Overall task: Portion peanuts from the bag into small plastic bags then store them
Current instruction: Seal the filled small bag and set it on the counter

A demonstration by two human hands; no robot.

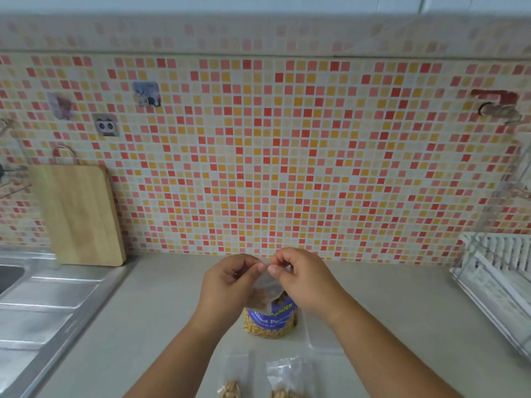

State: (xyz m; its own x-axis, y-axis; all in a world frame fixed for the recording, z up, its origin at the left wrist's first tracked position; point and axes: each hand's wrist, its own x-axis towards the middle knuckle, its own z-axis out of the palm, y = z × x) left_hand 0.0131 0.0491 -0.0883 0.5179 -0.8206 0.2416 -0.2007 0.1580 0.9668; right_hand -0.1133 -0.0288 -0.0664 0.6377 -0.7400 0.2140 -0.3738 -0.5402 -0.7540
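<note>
I judged a sealing step: left hand (230, 278) and right hand (301, 275) both pinched the small bag (265, 285) top, above the peanut bag (271, 320) at twelve o'clock. Two filled portions (283, 377) lay at six. Next: press the seal shut. Open counter (388, 305) at three; sink (43, 297) at nine.

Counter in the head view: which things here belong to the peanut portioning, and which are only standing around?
For the job:
- peanut bag
- small plastic bag, pinched at its top by left hand and right hand
- two filled small bags

Only standing around:
- cutting board
- sink
- dish rack
</note>
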